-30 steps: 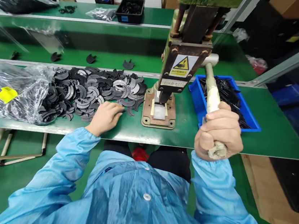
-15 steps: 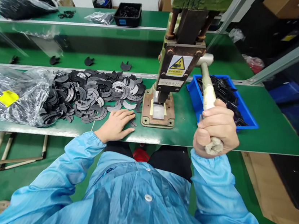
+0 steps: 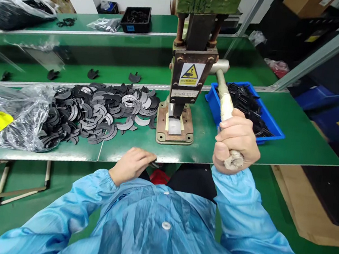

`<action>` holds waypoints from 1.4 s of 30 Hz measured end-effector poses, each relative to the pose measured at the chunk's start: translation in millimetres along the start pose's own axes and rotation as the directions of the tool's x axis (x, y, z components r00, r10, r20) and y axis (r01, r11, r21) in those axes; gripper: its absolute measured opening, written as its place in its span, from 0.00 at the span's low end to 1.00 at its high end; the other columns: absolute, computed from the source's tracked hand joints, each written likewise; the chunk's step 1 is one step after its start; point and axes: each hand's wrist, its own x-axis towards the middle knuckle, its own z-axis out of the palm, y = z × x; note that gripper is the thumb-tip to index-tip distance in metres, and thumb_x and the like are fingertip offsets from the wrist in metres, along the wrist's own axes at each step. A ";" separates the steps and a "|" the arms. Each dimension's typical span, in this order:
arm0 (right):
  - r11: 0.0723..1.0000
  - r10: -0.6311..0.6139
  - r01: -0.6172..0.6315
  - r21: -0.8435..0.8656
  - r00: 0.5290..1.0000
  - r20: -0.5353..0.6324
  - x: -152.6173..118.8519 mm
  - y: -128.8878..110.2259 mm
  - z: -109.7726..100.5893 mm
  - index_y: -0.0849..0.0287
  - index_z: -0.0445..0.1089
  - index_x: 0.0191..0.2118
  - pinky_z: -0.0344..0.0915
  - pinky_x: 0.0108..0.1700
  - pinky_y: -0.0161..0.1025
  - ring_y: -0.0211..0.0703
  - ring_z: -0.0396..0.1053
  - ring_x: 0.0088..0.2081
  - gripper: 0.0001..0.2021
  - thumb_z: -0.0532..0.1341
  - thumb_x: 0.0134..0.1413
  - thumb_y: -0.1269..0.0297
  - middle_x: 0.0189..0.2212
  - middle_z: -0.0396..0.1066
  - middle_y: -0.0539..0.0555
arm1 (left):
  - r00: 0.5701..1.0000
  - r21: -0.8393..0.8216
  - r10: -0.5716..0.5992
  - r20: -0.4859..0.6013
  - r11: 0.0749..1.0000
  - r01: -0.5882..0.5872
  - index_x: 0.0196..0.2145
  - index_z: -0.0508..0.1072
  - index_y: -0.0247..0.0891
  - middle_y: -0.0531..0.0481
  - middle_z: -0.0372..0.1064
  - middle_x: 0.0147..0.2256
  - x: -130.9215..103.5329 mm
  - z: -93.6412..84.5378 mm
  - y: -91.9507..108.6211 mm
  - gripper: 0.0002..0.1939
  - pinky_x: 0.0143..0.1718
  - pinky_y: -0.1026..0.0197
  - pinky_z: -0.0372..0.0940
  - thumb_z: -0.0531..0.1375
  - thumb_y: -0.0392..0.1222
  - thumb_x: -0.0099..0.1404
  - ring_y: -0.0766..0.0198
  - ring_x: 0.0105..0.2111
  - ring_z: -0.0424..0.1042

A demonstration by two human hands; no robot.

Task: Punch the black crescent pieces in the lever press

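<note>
My right hand (image 3: 238, 140) is wrapped round the taped lever handle (image 3: 224, 94) of a hand press (image 3: 191, 70). The press stands on the bench, with a pale block (image 3: 175, 126) on its base under the ram. At the bench's front edge, my left hand (image 3: 134, 164) has its fingers closed on a small dark curved piece (image 3: 154, 160), mostly hidden by the hand. Left of the press lies a heap of black and grey crescent-shaped plastic pieces (image 3: 97, 112), a few of them nearest the base.
A blue bin (image 3: 275, 136) of black parts sits right of the press. Clear plastic bags (image 3: 12, 120) lie at the left. Several loose black pieces (image 3: 92, 74) are along the rear strip. A black bin (image 3: 136, 20) stands on the back shelf.
My left hand has gone from lying spread beside the heap to the bench's front edge, its fingers now closed on a dark piece. The right hand keeps the lever; the view has shifted slightly.
</note>
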 end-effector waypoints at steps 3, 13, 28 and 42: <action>1.000 -0.006 0.005 0.015 1.000 0.004 -0.1 0.0 -0.5 0.53 0.66 0.27 0.73 0.64 0.68 0.44 0.76 0.42 0.15 0.69 0.62 0.58 0.27 0.72 0.44 | 0.950 -0.327 -0.307 -0.047 0.904 0.276 0.60 0.73 0.43 0.42 0.82 0.51 35.5 -7.2 -6.1 0.15 0.49 0.52 0.76 0.58 0.46 0.81 0.56 0.47 0.84; 1.000 -0.013 0.012 0.022 0.999 0.049 -0.4 0.4 -4.6 0.52 0.67 0.29 0.73 0.66 0.68 0.44 0.77 0.43 0.13 0.69 0.62 0.60 0.28 0.72 0.44 | 0.696 -0.738 -0.636 0.334 0.283 0.613 0.45 0.65 0.38 0.54 0.74 0.27 173.2 -19.3 -45.9 0.14 0.27 0.63 0.78 0.65 0.48 0.77 0.61 0.26 0.83; 0.999 0.004 -0.005 0.032 1.000 0.023 -1.7 -0.5 -2.1 0.53 0.67 0.28 0.73 0.66 0.65 0.42 0.77 0.43 0.13 0.68 0.62 0.59 0.28 0.72 0.44 | 0.648 -0.575 -0.584 0.488 0.344 0.743 0.45 0.70 0.39 0.55 0.71 0.21 209.7 -23.3 -52.7 0.09 0.22 0.69 0.69 0.65 0.44 0.77 0.66 0.18 0.75; 1.000 -0.013 0.013 0.020 1.000 0.022 -0.7 0.5 -2.4 0.52 0.67 0.29 0.74 0.64 0.66 0.44 0.77 0.42 0.13 0.68 0.63 0.58 0.28 0.72 0.44 | 0.609 -0.565 -0.631 0.480 0.310 0.765 0.51 0.70 0.39 0.56 0.69 0.22 210.9 -19.0 -36.9 0.08 0.23 0.68 0.68 0.61 0.41 0.78 0.67 0.18 0.72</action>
